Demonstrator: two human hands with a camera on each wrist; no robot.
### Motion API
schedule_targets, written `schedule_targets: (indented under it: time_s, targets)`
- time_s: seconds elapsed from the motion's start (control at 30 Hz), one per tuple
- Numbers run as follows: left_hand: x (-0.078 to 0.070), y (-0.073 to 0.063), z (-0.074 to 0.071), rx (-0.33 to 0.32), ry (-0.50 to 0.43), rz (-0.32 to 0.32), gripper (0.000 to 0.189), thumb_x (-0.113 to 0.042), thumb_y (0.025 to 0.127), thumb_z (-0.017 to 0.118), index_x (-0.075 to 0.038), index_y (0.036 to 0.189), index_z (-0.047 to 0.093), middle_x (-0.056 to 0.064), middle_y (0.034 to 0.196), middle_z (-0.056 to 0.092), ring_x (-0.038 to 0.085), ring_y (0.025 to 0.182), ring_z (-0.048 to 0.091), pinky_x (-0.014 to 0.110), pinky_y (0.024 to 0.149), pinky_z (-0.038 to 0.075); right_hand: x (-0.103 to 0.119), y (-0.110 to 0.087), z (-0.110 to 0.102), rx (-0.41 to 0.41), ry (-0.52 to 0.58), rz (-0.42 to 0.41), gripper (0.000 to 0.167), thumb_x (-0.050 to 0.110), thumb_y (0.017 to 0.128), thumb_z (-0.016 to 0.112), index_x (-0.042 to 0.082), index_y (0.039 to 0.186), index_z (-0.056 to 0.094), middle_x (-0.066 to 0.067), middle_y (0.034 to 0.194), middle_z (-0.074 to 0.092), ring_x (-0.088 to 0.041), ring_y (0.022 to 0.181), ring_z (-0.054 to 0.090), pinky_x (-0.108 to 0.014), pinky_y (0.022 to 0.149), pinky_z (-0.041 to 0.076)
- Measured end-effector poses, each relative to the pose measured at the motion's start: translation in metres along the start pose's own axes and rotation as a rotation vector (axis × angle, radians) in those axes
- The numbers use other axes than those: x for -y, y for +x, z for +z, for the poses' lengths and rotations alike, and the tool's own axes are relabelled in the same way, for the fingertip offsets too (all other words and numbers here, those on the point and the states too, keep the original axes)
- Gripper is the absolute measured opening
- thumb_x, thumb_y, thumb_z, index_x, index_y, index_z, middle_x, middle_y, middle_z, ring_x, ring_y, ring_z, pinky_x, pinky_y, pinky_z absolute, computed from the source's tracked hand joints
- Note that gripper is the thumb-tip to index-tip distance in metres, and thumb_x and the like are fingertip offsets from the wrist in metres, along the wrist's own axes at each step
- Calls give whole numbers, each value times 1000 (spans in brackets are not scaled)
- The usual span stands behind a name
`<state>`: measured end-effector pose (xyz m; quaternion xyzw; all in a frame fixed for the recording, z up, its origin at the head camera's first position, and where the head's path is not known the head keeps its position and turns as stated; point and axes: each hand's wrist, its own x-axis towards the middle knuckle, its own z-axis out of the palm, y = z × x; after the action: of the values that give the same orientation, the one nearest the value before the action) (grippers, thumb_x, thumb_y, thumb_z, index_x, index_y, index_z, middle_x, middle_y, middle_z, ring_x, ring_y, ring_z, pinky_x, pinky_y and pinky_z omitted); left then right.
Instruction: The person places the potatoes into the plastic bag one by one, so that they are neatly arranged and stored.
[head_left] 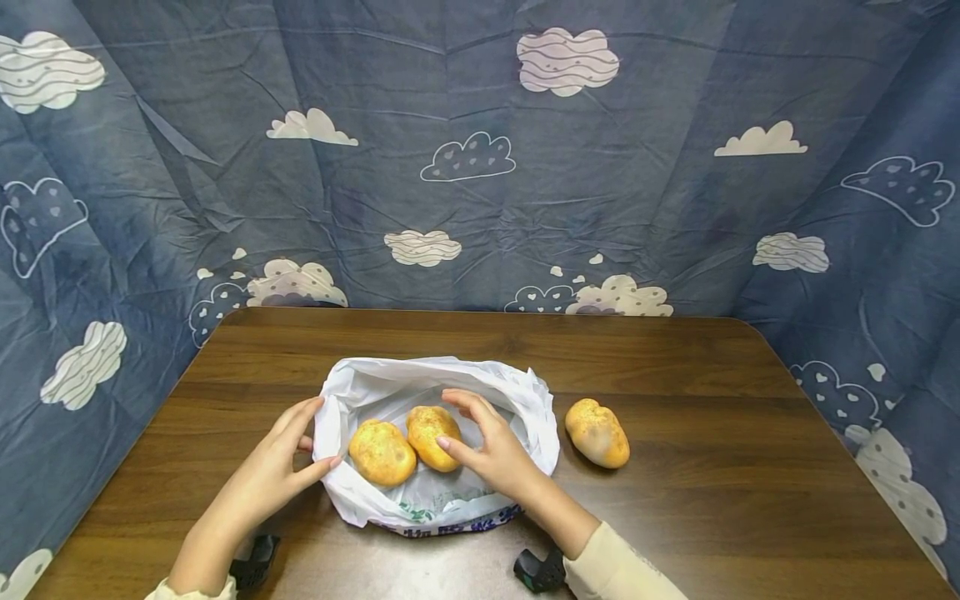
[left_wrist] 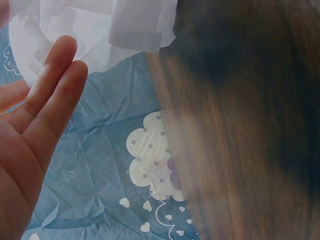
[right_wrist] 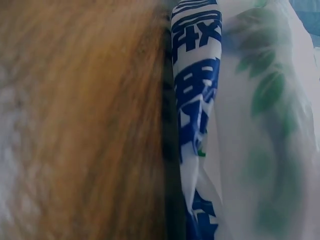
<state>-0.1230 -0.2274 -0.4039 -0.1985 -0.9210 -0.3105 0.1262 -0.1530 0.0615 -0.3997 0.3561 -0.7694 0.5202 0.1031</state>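
Observation:
A white plastic bag (head_left: 538, 425) with blue and green print lies on the table, its mouth spread wide upward. Inside it are two potatoes side by side, a left potato (head_left: 382, 454) and a right potato (head_left: 429, 429). My left hand (head_left: 273, 467) rests against the bag's left rim, thumb and fingers spread; the left wrist view has its fingers fairly straight beside the white plastic. Over the bag's right side, my right hand (head_left: 491, 450) reaches in, thumb and fingers apart around the right potato's right side. Whether it touches that potato, I cannot tell. Printed plastic fills much of the right wrist view.
A third potato (head_left: 597, 433) lies on the brown wooden table (head_left: 720, 492), right of the bag. Behind the table hangs a blue cloth (head_left: 480, 217) with cloud patterns. Black wrist devices (head_left: 540, 571) show below both forearms.

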Motion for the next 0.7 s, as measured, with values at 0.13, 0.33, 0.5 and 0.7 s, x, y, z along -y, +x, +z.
schedule_targets:
  time_s: [0.13, 0.33, 0.5, 0.7]
  targets:
    - [0, 0, 0, -1, 2, 6, 73, -9, 72, 75, 7, 131, 35, 21, 127, 38, 13, 75, 59, 32, 69, 49, -12, -4, -1, -6, -30, -48, 49, 8, 82, 65, -3, 124, 44, -16, 124, 47, -29, 110, 47, -40, 92, 38]
    - [0, 0, 1, -4, 1, 16, 72, -8, 72, 74, 7, 130, 35, 21, 127, 38, 13, 75, 59, 31, 69, 49, -14, -7, -8, -27, -25, -39, 51, 8, 83, 64, 2, 128, 41, -12, 126, 47, -26, 110, 48, -37, 93, 37]
    - [0, 0, 1, -4, -7, 20, 72, -7, 72, 75, 7, 130, 35, 22, 126, 38, 14, 75, 59, 32, 68, 49, 7, -7, -21, -69, 10, -39, 51, -7, 78, 63, -8, 124, 40, -22, 122, 46, -35, 108, 47, -40, 94, 36]
    - [1, -1, 2, -7, -3, 17, 73, -8, 72, 75, 6, 131, 35, 21, 127, 38, 12, 75, 59, 31, 68, 49, 6, -10, -33, -139, 61, -129, 51, -15, 74, 61, -17, 120, 38, -32, 118, 43, -42, 106, 45, -40, 93, 37]
